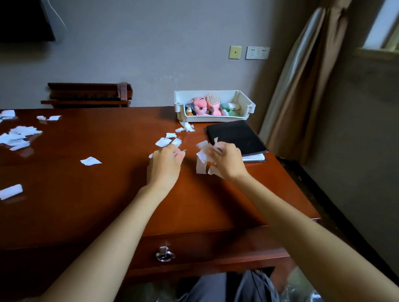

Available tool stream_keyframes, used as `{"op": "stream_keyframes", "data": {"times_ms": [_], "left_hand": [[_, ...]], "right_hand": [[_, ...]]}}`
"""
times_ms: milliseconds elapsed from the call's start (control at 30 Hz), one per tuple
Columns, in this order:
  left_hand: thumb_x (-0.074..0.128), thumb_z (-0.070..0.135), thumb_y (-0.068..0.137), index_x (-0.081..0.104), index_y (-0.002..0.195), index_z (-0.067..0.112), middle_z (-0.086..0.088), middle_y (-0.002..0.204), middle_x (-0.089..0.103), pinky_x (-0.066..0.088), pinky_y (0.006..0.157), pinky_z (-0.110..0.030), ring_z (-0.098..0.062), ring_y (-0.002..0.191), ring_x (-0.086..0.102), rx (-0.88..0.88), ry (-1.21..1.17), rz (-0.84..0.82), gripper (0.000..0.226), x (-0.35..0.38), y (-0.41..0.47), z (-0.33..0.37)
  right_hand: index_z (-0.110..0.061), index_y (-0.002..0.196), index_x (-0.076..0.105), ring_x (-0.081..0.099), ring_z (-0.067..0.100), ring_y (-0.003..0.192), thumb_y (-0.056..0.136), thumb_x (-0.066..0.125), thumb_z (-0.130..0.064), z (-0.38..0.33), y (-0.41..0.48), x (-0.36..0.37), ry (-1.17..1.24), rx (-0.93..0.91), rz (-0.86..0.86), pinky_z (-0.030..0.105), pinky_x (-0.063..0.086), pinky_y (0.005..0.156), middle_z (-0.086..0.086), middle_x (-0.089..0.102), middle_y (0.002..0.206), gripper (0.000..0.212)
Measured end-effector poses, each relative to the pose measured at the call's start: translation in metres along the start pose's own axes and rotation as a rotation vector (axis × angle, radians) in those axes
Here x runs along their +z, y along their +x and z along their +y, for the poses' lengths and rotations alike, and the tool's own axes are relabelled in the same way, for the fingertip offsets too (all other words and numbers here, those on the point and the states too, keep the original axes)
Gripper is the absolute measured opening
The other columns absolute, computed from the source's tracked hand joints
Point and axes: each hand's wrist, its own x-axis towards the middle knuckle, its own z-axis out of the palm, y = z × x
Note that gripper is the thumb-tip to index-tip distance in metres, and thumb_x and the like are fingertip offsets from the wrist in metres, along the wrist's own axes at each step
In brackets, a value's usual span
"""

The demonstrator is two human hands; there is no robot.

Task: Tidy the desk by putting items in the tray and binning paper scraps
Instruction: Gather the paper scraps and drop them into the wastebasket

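My right hand (pixel 227 162) is closed around a bunch of white paper scraps (pixel 202 156) just above the brown desk (pixel 103 203). Beside it, my left hand (pixel 165 164) pinches one small scrap (pixel 180 153) between its fingertips. A few loose scraps (pixel 167 140) lie just beyond my left hand, and more (pixel 187 127) sit in front of the white tray (pixel 247 109). The tray stands at the desk's back right and holds a pink plush toy (pixel 200 105), a hairbrush and small bottles. Many scraps (pixel 17 137) are scattered over the desk's left side.
A black folder (pixel 236 135) lies on the desk right of my hands, on top of a white pad. A dark wooden rack (pixel 87 94) stands behind the desk. A curtain (pixel 306 74) hangs at the right. The drawer pull (pixel 164 255) is below the front edge.
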Motion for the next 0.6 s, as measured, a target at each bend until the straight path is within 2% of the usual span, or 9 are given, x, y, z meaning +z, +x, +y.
{"op": "stream_keyframes", "data": {"times_ms": [67, 133, 200, 267, 333, 367, 433, 533, 600], "left_hand": [[0.052, 0.027, 0.094, 0.06, 0.12, 0.006, -0.012, 0.118, 0.064, 0.047, 0.08, -0.031, -0.028, 0.107, 0.06, -0.012, -0.097, -0.144, 0.034, 0.009, -0.004, 0.006], [0.059, 0.027, 0.089, 0.06, 0.115, 0.005, -0.013, 0.105, 0.063, 0.044, 0.069, -0.028, -0.027, 0.095, 0.059, -0.01, -0.153, -0.286, 0.034, 0.015, -0.008, 0.013], [0.064, 0.024, 0.085, 0.061, 0.1, 0.008, -0.011, 0.086, 0.06, 0.035, 0.056, -0.023, -0.021, 0.076, 0.053, -0.021, -0.16, -0.411, 0.022, 0.021, -0.012, 0.018], [0.065, 0.02, 0.082, 0.059, 0.087, 0.013, -0.002, 0.068, 0.055, 0.031, 0.052, -0.021, -0.015, 0.062, 0.047, -0.046, -0.102, -0.478, 0.011, 0.034, -0.017, 0.02], [0.065, 0.028, 0.08, 0.057, 0.077, 0.022, 0.008, 0.059, 0.045, 0.031, 0.051, -0.017, -0.012, 0.057, 0.044, -0.067, 0.008, -0.464, 0.01, 0.054, -0.012, 0.015], [0.063, 0.031, 0.08, 0.056, 0.075, 0.022, 0.009, 0.058, 0.042, 0.033, 0.051, -0.017, -0.013, 0.056, 0.043, -0.082, 0.053, -0.439, 0.012, 0.061, -0.01, 0.013], [0.058, 0.021, 0.087, 0.053, 0.071, 0.013, 0.0, 0.059, 0.04, 0.031, 0.048, -0.019, -0.017, 0.058, 0.041, -0.08, 0.065, -0.419, 0.018, 0.058, -0.011, 0.017], [0.057, 0.017, 0.091, 0.059, 0.085, 0.005, -0.01, 0.078, 0.052, 0.03, 0.048, -0.019, -0.023, 0.073, 0.049, -0.1, 0.005, -0.327, 0.013, 0.041, -0.017, 0.026], [0.057, 0.018, 0.091, 0.062, 0.097, 0.001, -0.015, 0.094, 0.06, 0.037, 0.056, -0.022, -0.027, 0.084, 0.055, -0.098, -0.024, -0.246, 0.019, 0.038, -0.022, 0.028]], "right_hand": [[-0.007, 0.081, 0.055, 0.063, 0.029, 0.092, 0.081, 0.07, -0.011, 0.008, -0.006, -0.005, 0.027, 0.017, 0.004, 0.028, 0.042, 0.067, 0.015, 0.062, 0.089, 0.015], [-0.006, 0.087, 0.057, 0.061, 0.025, 0.087, 0.082, 0.069, -0.013, 0.018, -0.011, -0.007, 0.006, 0.037, -0.025, 0.018, 0.038, 0.061, 0.013, 0.06, 0.089, 0.015], [-0.01, 0.067, 0.049, 0.056, 0.022, 0.07, 0.09, 0.061, -0.018, 0.025, -0.017, -0.008, 0.113, 0.051, -0.019, 0.022, 0.036, 0.055, 0.01, 0.056, 0.073, 0.026], [-0.012, 0.058, 0.044, 0.044, 0.015, 0.055, 0.094, 0.053, -0.02, 0.033, -0.021, -0.008, 0.228, 0.094, 0.01, 0.025, 0.033, 0.052, 0.002, 0.046, 0.058, 0.038], [-0.005, 0.065, 0.05, 0.04, 0.014, 0.055, 0.093, 0.052, -0.018, 0.038, -0.025, -0.009, 0.237, 0.109, 0.005, 0.025, 0.032, 0.052, 0.001, 0.043, 0.057, 0.031], [-0.001, 0.071, 0.054, 0.041, 0.015, 0.056, 0.093, 0.052, -0.017, 0.04, -0.027, -0.01, 0.233, 0.104, 0.006, 0.025, 0.032, 0.051, 0.002, 0.044, 0.058, 0.027], [0.007, 0.079, 0.059, 0.043, 0.017, 0.06, 0.093, 0.05, -0.015, 0.045, -0.027, -0.014, 0.208, 0.083, 0.029, 0.024, 0.031, 0.051, 0.006, 0.048, 0.061, 0.028], [0.009, 0.078, 0.059, 0.045, 0.019, 0.064, 0.094, 0.046, -0.014, 0.051, -0.027, -0.019, 0.164, 0.069, 0.083, 0.023, 0.03, 0.051, 0.012, 0.052, 0.071, 0.031], [0.004, 0.068, 0.052, 0.043, 0.019, 0.064, 0.094, 0.045, -0.015, 0.056, -0.026, -0.021, 0.138, 0.068, 0.13, 0.024, 0.027, 0.05, 0.012, 0.051, 0.069, 0.033]]}}
